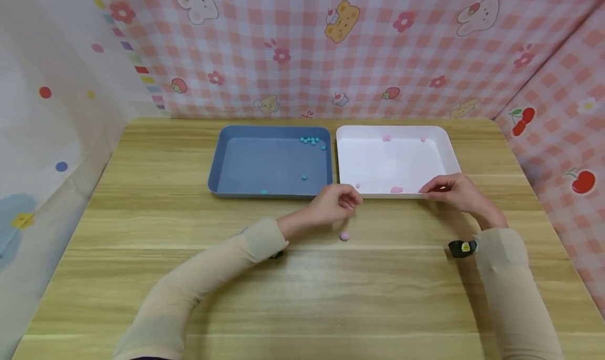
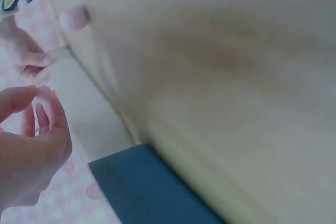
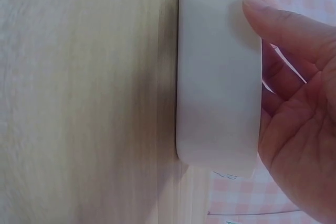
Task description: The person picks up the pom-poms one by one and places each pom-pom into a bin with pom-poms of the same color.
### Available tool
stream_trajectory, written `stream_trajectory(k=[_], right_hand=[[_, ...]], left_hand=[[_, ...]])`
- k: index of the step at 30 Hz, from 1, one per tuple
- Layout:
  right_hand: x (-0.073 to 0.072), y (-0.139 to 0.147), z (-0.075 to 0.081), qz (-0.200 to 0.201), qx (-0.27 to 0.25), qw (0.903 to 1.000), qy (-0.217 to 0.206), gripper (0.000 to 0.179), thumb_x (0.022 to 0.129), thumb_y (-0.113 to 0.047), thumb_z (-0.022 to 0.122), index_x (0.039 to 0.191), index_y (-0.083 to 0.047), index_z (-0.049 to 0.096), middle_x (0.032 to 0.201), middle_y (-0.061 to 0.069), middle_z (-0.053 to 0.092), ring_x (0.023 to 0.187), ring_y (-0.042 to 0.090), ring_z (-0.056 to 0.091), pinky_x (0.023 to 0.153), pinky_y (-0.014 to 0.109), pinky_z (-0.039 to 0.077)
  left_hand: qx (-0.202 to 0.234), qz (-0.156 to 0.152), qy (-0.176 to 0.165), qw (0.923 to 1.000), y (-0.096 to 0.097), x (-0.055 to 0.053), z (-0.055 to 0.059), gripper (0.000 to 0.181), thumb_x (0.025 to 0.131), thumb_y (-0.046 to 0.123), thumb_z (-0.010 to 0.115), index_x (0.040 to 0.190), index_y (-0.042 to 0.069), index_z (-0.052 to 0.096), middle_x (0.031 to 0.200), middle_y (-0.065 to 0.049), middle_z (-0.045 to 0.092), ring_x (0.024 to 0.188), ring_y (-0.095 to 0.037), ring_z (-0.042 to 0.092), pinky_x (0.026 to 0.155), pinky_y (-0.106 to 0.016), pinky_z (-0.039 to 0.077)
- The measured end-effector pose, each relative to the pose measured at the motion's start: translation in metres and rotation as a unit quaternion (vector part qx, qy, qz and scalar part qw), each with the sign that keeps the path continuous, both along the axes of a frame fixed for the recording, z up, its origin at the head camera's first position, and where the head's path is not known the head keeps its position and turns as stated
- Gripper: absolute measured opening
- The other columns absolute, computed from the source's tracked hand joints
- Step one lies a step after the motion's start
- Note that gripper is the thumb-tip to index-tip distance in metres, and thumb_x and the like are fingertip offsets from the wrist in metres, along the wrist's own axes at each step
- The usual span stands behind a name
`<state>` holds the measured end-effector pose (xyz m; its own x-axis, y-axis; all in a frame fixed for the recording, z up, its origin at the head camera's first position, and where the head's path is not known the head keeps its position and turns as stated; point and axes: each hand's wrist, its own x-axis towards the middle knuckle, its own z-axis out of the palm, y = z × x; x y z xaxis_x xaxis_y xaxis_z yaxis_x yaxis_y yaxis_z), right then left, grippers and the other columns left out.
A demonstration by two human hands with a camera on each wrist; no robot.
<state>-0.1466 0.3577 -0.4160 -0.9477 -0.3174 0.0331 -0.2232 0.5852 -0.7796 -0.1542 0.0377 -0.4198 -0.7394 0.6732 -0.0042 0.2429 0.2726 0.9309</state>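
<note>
My left hand [image 1: 332, 203] is over the near edges of the two trays, by their adjoining corners. Between its thumb and fingertip it pinches a small pink ball [image 2: 43, 94]. Another pink ball [image 1: 345, 236] lies on the wooden table just in front of that hand. With my right hand [image 1: 456, 193] I hold the front rim of the white tray [image 1: 397, 165] near its right corner, thumb on the outer wall [image 3: 218, 77] and fingers over the inside. Several pink balls [image 1: 387, 138] sit in this tray, along its back and front.
Left of the white tray stands a blue-grey tray [image 1: 264, 165] with several teal balls [image 1: 309, 140], mostly in its back right corner. Both trays are near the back edge of the wooden table [image 1: 307, 297]. A pink checked curtain [image 1: 302, 44] hangs behind.
</note>
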Motion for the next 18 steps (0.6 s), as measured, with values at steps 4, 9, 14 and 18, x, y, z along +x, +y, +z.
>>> stream_trajectory(k=[4,9,14,18], right_hand=[[0.0,0.001,-0.001,-0.002,0.003,1.0,-0.008,0.007,0.08,0.002,0.069,0.086,0.006,0.069,0.079,0.007,0.069,0.066,0.001,0.055,0.056,0.014,0.047],[-0.001,0.001,-0.001,-0.006,0.003,0.9999,-0.014,0.007,0.081,0.003,0.069,0.086,0.007,0.069,0.078,0.004,0.069,0.066,0.0,0.055,0.056,0.014,0.047],[-0.001,0.001,0.0,-0.009,0.004,0.9998,-0.017,0.006,0.08,0.004,0.069,0.086,0.007,0.069,0.077,-0.006,0.068,0.067,0.0,0.055,0.057,0.014,0.047],[-0.001,0.0,0.0,-0.007,0.004,0.9999,-0.014,0.006,0.08,0.005,0.069,0.086,0.007,0.069,0.078,-0.005,0.068,0.067,0.0,0.055,0.057,0.014,0.047]], left_hand=[[0.027,0.013,-0.004,0.9996,0.007,-0.008,0.009,0.021,0.08,-0.015,0.058,0.1,-0.01,0.062,0.097,-0.024,0.063,0.085,-0.024,0.06,0.074,-0.018,0.051],[0.061,0.035,0.001,0.9975,0.015,-0.021,0.018,0.021,0.078,-0.015,0.058,0.098,-0.011,0.063,0.091,-0.022,0.063,0.083,-0.022,0.06,0.073,-0.018,0.052],[0.07,0.064,-0.005,0.9954,0.022,-0.033,0.024,0.02,0.079,-0.014,0.059,0.098,-0.01,0.064,0.09,-0.019,0.064,0.082,-0.02,0.06,0.07,-0.017,0.05],[0.07,0.081,-0.012,0.9942,0.028,-0.041,0.028,0.021,0.08,-0.013,0.059,0.1,-0.009,0.064,0.093,-0.019,0.065,0.086,-0.021,0.061,0.071,-0.016,0.049]])
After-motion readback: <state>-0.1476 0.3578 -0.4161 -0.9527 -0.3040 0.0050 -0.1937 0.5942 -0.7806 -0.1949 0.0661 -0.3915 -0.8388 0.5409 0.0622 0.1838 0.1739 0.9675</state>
